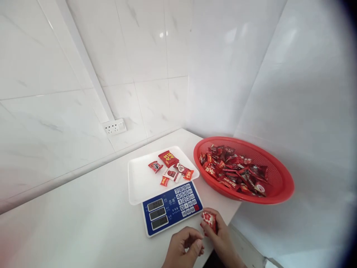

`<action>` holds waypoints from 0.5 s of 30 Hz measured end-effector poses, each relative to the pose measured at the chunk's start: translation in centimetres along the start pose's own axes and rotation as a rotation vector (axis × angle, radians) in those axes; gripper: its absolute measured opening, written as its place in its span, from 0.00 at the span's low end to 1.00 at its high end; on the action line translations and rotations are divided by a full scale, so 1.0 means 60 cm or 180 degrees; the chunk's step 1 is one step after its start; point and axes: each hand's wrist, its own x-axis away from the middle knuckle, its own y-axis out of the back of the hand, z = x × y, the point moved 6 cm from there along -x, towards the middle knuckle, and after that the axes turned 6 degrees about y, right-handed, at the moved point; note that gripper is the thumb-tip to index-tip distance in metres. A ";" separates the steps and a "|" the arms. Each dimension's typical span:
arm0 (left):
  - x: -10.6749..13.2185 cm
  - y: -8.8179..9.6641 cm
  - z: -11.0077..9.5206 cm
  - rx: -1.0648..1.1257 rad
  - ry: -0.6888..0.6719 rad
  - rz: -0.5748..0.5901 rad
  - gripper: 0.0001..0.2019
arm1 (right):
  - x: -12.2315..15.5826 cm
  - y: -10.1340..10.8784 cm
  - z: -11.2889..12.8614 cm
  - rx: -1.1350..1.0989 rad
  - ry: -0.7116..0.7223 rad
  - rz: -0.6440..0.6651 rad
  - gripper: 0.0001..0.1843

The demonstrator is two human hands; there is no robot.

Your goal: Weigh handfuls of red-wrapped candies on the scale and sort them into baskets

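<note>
My right hand (219, 234) is closed on a small red wrapped candy (209, 219) near the front right corner of the scale. My left hand (184, 246) sits just beside it with curled fingers, and nothing shows in them. A blue-faced digital scale (170, 210) with a keypad carries a white tray (139, 182), and several red and white candy packets (171, 167) lie on that tray. To the right, a red mesh basket (279, 182) holds a pile of red wrapped candies (232, 169).
The scale and basket stand on a white counter (83, 223) set in a corner of white tiled walls. A wall socket (114, 127) is mounted behind on the left. The counter's edge drops off at the front right, below the basket.
</note>
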 end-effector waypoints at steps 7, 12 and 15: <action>-0.028 0.093 -0.186 -0.2683 -0.0978 -0.1183 0.11 | 0.019 -0.020 -0.020 -0.0128 -0.0047 0.0231 0.18; -0.104 0.180 -0.264 -0.4019 -0.0560 -0.1650 0.19 | 0.016 -0.015 -0.015 -0.0183 0.0030 0.0305 0.18; -0.136 0.204 -0.273 -0.4083 -0.0303 -0.1564 0.17 | 0.014 -0.010 -0.011 -0.0149 0.0155 0.0338 0.16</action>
